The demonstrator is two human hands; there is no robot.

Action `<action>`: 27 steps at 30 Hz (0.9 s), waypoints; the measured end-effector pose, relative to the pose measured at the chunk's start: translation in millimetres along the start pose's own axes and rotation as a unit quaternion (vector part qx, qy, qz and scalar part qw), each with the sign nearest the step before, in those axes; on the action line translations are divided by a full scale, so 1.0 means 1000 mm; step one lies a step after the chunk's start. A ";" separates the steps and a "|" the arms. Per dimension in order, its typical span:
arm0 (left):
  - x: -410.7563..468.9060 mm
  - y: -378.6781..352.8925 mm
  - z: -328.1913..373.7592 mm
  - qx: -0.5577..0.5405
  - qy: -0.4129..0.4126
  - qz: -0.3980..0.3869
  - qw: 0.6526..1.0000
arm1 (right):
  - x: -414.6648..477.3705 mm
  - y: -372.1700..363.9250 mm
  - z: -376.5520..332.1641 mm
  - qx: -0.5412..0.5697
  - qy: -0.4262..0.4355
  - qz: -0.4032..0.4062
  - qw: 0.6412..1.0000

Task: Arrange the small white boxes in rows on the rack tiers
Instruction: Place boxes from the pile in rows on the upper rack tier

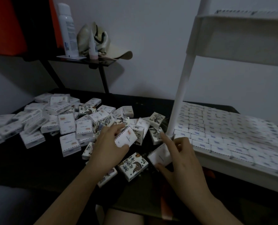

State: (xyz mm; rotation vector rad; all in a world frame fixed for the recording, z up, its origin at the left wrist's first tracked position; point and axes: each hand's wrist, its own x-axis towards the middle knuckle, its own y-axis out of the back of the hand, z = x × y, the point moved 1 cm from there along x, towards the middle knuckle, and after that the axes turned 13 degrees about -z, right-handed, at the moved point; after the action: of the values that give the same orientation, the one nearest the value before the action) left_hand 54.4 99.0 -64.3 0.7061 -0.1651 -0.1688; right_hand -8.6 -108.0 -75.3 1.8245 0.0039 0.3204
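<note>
Dark table [29, 168]: left hand [109, 148] pinches white box [126, 138], right hand [183, 161] grips second box [160, 155] with curled fingers [182, 144]

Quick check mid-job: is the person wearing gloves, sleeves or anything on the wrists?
No. The left hand and right hand are bare, with no gloves and no rings that show. The forearms are uncovered down to the frame's bottom edge, with no sleeve, watch or bracelet in view. The light is dim, so finer marks cannot be told.
</note>
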 end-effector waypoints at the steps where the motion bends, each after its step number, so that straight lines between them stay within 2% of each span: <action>1: -0.001 0.002 0.002 -0.012 -0.008 0.002 1.000 | 0.000 0.002 0.003 -0.006 -0.002 -0.015 1.000; 6: 0.002 0.011 0.018 -0.060 -0.021 0.012 0.998 | -0.003 0.020 0.008 -0.056 -0.026 -0.045 0.997; 9: 0.004 0.012 0.033 -0.097 -0.036 0.003 0.995 | -0.006 0.036 0.010 -0.059 -0.044 -0.021 0.997; 16: 0.004 0.026 0.131 -0.206 -0.190 -0.029 0.960 | -0.002 0.115 0.015 0.066 0.048 0.085 0.993; 22: 0.016 0.059 0.241 -0.209 -0.361 -0.055 0.907 | 0.003 0.224 0.017 0.176 0.093 0.191 0.961; 25: 0.040 0.082 0.293 -0.212 -0.388 -0.029 0.896 | 0.012 0.279 0.021 0.173 0.100 0.265 0.943; 27: 0.059 0.096 0.325 -0.186 -0.373 -0.035 0.908 | 0.024 0.310 0.028 0.163 0.082 0.287 0.940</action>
State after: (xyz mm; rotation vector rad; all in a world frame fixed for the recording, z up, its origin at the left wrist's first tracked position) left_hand 54.2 -45.7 247.9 0.2328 -0.8211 -0.5238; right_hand -30.4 -217.0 216.5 2.0952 -0.3875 0.9296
